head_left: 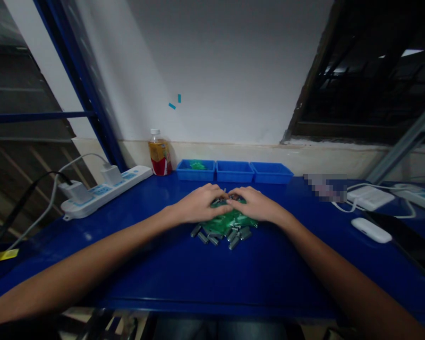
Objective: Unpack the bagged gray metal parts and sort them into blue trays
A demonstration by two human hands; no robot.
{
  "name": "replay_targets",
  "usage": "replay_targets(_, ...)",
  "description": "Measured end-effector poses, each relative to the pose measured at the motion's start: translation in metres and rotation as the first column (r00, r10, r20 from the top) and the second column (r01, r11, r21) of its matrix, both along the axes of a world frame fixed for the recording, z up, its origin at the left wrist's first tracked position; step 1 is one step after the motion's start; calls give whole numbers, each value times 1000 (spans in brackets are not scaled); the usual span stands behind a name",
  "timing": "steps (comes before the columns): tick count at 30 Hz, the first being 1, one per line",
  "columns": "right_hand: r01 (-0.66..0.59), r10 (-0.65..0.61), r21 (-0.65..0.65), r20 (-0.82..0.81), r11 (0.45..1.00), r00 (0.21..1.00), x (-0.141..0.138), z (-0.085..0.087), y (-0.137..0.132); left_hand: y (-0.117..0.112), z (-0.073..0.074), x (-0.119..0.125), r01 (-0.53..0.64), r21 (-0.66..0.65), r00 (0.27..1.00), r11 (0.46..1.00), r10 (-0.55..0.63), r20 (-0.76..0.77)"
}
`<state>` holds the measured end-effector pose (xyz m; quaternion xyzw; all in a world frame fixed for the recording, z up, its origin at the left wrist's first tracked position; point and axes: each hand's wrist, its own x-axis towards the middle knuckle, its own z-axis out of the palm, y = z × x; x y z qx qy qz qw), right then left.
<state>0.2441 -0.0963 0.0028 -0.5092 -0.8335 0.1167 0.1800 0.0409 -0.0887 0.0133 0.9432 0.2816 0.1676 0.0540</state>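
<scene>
A heap of small grey metal cylinders (pixel 234 242) and green plastic pieces or bags (pixel 222 225) lies in the middle of the blue table. From the left, my left hand (pixel 202 203) cups over the heap, thumb apart from the curved fingers. My right hand (pixel 257 204) curves over it from the right in the same way. Both thumbs and fingertips nearly meet at the heap's far side. Green material shows in the gap between thumb and fingers of each hand. Several cylinders are spread along the near edge, clear of both hands.
Behind the heap stand three joined blue trays (pixel 234 173); the left one contains green material. A drink bottle (pixel 159 153) and a power strip (pixel 106 192) are at the left. On the right lie a white case (pixel 371 230), a dark phone-like slab (pixel 407 243) and cables.
</scene>
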Motion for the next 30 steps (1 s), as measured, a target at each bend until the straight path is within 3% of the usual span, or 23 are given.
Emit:
replay_targets(3,-25,23,67,26,997,999,0,6,-12,-19,1,-13,-1,-23,999,1000,0,-36)
replay_targets(6,-141,128,141,101,980,987,-6,7,-24,-25,3,-26,-35,-101,998,994,31,-46)
replay_targets(9,-238,200,216,184,947,962,-18,3,-33,-21,5,-37,-88,-156,996,984,87,-16)
replay_targets(13,-257,193,276,238,926,952,-33,-3,-38,-13,2,-49,-145,-191,988,971,130,-88)
replay_targets(16,-246,188,267,225,932,956,-35,-6,-38,-5,-3,-56,-191,-168,975,967,167,-148)
replay_targets(20,-227,183,255,185,940,966,-31,-8,-35,3,-2,-61,-207,-81,974,975,198,-113)
replay_targets(23,-163,152,287,61,944,986,-33,-8,-36,3,4,-61,-299,62,952,952,294,84)
replay_targets(25,-77,122,286,-142,955,982,-39,-6,-38,-2,6,-57,-325,144,914,935,272,300)
replay_targets(27,-12,88,186,-405,982,910,-47,-2,-41,-11,4,-49,-268,220,882,938,147,448)
replay_targets(30,-36,5,-30,-705,999,709,-57,2,-46,-25,-4,-36,-69,270,897,960,-59,437)
